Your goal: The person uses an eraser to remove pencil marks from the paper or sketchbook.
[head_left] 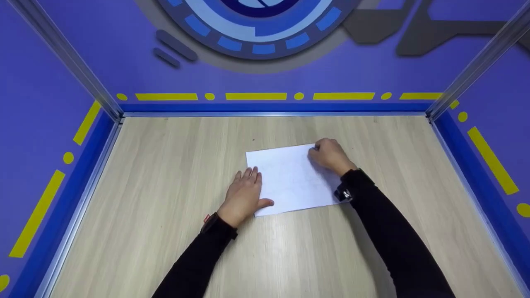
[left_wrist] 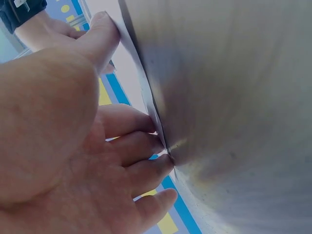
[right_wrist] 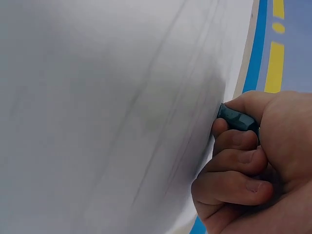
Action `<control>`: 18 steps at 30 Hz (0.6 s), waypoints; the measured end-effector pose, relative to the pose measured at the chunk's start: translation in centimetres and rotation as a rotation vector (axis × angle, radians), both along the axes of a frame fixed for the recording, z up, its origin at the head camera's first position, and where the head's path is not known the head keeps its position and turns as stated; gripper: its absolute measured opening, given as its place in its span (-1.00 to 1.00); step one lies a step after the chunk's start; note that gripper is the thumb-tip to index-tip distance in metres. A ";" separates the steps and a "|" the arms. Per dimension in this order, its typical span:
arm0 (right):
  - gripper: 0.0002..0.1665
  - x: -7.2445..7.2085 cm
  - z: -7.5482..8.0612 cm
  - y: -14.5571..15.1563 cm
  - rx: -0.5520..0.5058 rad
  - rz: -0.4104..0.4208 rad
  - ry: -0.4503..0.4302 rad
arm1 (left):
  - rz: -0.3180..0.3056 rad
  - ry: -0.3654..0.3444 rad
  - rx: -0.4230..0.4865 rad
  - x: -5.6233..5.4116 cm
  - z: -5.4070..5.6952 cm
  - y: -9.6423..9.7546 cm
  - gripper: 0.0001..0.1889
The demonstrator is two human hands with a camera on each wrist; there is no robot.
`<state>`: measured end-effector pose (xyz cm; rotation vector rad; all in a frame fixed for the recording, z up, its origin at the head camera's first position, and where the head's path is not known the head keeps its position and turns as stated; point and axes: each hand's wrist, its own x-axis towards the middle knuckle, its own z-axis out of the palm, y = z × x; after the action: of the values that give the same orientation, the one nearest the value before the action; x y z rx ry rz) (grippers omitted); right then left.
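Note:
A white sheet of paper (head_left: 294, 178) lies slightly turned on the wooden tabletop. My left hand (head_left: 243, 194) rests along its left edge with the fingers straight, the thumb over the lower left corner. In the left wrist view the fingertips (left_wrist: 163, 165) and the thumb meet the sheet's edge. At the upper right corner of the paper is my right hand (head_left: 330, 156). Its thumb and curled fingers pinch a small dark teal object (right_wrist: 236, 118), most of it hidden in the grip, with its tip right at the paper. Faint streaks run across the sheet in the right wrist view.
The wooden tabletop (head_left: 165, 174) is bordered by metal rails and blue-purple panels (head_left: 256, 80) at the back and both sides. Dark straps with small devices (head_left: 344, 193) sit on the wrists, the right one overlapping the paper's lower right corner.

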<state>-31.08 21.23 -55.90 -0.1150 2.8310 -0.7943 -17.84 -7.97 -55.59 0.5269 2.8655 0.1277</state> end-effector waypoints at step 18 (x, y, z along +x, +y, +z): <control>-0.63 0.1 0.7 3.5 0.093 -0.053 -0.019 | -0.008 0.005 0.026 0.0 0.1 -0.2 0.09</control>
<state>-31.02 24.71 -55.16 -0.0193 2.8579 -0.6693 -17.80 -8.14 -55.47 0.5437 2.8698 0.1624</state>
